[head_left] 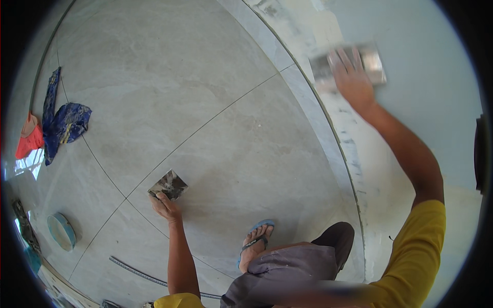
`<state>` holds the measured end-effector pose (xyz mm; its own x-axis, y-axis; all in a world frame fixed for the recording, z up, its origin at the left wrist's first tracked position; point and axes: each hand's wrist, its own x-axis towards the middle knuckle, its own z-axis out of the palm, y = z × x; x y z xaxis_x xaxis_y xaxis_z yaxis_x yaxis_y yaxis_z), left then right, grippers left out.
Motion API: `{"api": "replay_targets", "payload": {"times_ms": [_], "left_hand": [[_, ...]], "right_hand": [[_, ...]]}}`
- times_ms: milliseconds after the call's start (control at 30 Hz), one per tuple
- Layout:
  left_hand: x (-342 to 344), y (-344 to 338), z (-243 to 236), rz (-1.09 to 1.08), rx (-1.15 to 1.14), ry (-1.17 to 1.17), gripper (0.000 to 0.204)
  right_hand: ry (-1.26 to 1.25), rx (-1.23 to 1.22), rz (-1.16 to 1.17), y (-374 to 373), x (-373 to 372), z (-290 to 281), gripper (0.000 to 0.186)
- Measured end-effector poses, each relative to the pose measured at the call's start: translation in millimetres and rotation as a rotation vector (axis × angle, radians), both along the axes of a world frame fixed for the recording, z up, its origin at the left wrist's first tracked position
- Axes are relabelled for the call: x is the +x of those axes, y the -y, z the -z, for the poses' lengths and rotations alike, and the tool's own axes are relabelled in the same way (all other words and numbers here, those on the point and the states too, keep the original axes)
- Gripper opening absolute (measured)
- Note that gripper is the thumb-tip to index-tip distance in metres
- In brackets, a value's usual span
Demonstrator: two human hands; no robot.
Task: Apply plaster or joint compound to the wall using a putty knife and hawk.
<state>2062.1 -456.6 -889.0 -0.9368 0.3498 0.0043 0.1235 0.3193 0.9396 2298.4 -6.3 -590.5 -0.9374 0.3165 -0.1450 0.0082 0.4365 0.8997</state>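
My right hand (353, 86) presses a wide rectangular metal plastering trowel (374, 60) against the wall (411, 102) on the right. Its fingers lie over the back of the blade, and hand and tool are slightly blurred by motion. Pale filler patches and dark smudges mark the wall around the trowel. Low on the left, over the floor, my left hand (165, 207) grips a square metal putty blade (171, 185) by its near edge. Grey smears cover that blade's face; any handle is hidden by the fingers.
Large grey tiles (205, 92) cover the floor, bordered by a pale skirting strip (303, 92) along the wall. A blue garment (72, 120), an orange-red cloth (31, 138), a light-blue round container (61, 232) and a ribbed rod (136, 270) lie leftward. My sandalled foot (255, 244) is near.
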Motion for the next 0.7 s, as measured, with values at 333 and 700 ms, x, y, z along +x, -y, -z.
{"api": "replay_targets", "payload": {"times_ms": [333,700], "left_hand": [[0.8,-3.2,2.7,-0.035,0.016,-0.057,0.042],[1.2,-2.0,3.6,-0.041,0.012,-0.088,0.041]], "right_hand": [[-0.002,0.054,0.201,-47.6,-29.6,35.8,0.033],[0.215,-0.167,0.261,86.0,107.8,9.1,0.047]]}}
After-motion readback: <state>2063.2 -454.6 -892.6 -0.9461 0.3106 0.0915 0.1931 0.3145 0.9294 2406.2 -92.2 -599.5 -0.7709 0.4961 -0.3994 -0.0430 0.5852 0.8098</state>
